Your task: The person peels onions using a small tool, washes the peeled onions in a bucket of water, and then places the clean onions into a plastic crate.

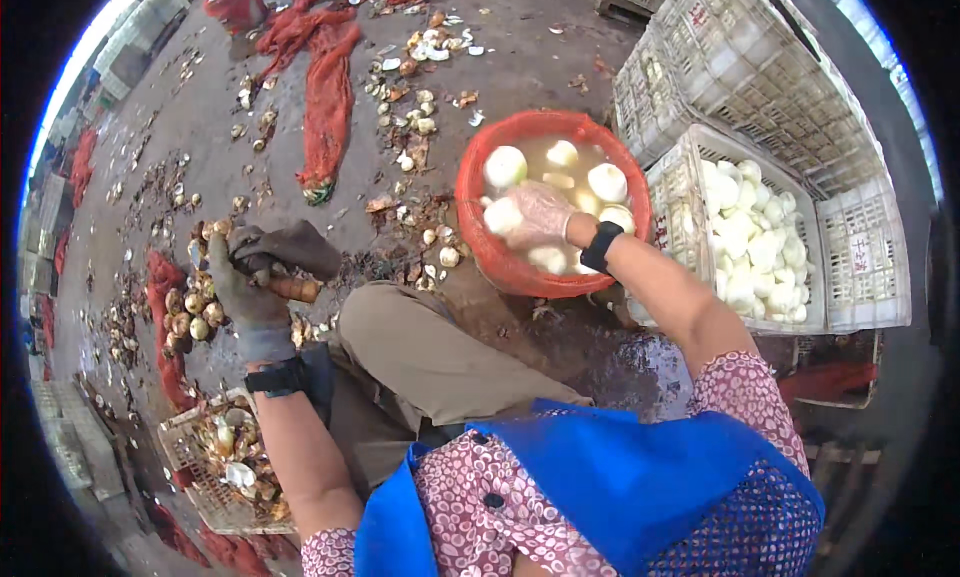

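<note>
My right hand (540, 215), in a thin clear glove with a black wrist band, reaches palm down over a red basin (480, 247). The basin holds cloudy water and several peeled white onions (607, 182). My fingers are spread and touch one peeled onion (502, 217) floating at the basin's left side. My left hand (245, 292), in a grey glove, is closed round a knife with a brown wooden handle (298, 290) near my bent knee (400, 327). It hovers next to a pile of unpeeled brown onions (190, 312).
A white plastic crate (860, 277) full of peeled onions stands right of the basin, with stacked white crates (740, 67) behind it. Red mesh sacks (328, 97) and onion skins litter the concrete floor. A crate of peelings (225, 457) sits at lower left.
</note>
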Action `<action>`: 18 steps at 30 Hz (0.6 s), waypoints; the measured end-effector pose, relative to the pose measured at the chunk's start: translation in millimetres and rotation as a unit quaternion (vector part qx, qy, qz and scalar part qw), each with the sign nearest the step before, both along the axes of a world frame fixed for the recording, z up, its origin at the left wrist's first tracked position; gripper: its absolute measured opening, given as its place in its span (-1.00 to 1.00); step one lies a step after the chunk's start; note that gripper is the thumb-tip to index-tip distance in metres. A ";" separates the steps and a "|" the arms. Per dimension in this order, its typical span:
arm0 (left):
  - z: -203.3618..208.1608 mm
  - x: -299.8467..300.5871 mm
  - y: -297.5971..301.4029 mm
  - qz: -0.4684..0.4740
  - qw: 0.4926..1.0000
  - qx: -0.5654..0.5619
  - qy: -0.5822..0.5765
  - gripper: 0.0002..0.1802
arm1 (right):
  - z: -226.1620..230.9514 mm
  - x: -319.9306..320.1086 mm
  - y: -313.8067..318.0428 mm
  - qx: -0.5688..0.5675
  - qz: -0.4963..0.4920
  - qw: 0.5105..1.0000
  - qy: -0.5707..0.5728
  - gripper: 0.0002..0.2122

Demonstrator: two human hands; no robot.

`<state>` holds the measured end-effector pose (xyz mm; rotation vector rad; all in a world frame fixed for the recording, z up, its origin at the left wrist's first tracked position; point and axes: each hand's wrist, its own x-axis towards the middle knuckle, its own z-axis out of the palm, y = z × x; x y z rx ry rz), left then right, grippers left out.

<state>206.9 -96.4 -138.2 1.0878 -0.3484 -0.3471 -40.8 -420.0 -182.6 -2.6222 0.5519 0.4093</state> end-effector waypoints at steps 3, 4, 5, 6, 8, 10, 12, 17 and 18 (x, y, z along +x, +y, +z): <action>9.0 -7.8 -16.1 0.000 0.999 -0.015 0.038 -0.62 | -16.9 -6.5 -13.3 -0.075 0.005 0.992 -0.100 -0.56; 13.3 -12.5 -21.1 0.067 0.997 0.029 0.029 -0.62 | -21.1 -6.8 -16.9 -0.077 0.007 0.992 -0.099 -0.56; 4.9 -2.4 -20.4 0.052 0.998 0.003 0.046 -0.61 | -24.7 -5.9 -21.8 -0.061 0.026 0.990 -0.123 -0.57; 3.7 -0.2 -20.9 0.054 0.997 0.001 0.048 -0.61 | -28.5 -5.6 -25.9 -0.046 0.044 0.987 -0.147 -0.57; 5.7 -2.4 -19.2 0.057 0.996 -0.025 0.068 -0.62 | -6.9 10.6 -9.0 -0.016 0.017 0.999 -0.047 -0.44; -1.8 7.3 -15.5 -0.030 0.998 -0.037 0.039 -0.62 | -7.9 17.0 -4.8 -0.040 -0.016 0.999 0.009 -0.42; 10.2 -7.0 -30.2 0.011 0.998 -0.035 0.045 -0.62 | -14.8 17.8 6.3 -0.057 0.013 0.998 -0.030 -0.54; 21.0 -20.7 -32.9 0.041 0.993 0.015 0.109 -0.64 | -40.9 18.9 3.2 -0.084 0.072 0.982 -0.152 -0.81; 21.0 -19.0 -34.9 0.037 0.993 0.014 0.111 -0.64 | -49.9 16.4 -4.6 -0.089 0.030 0.982 -0.164 -0.80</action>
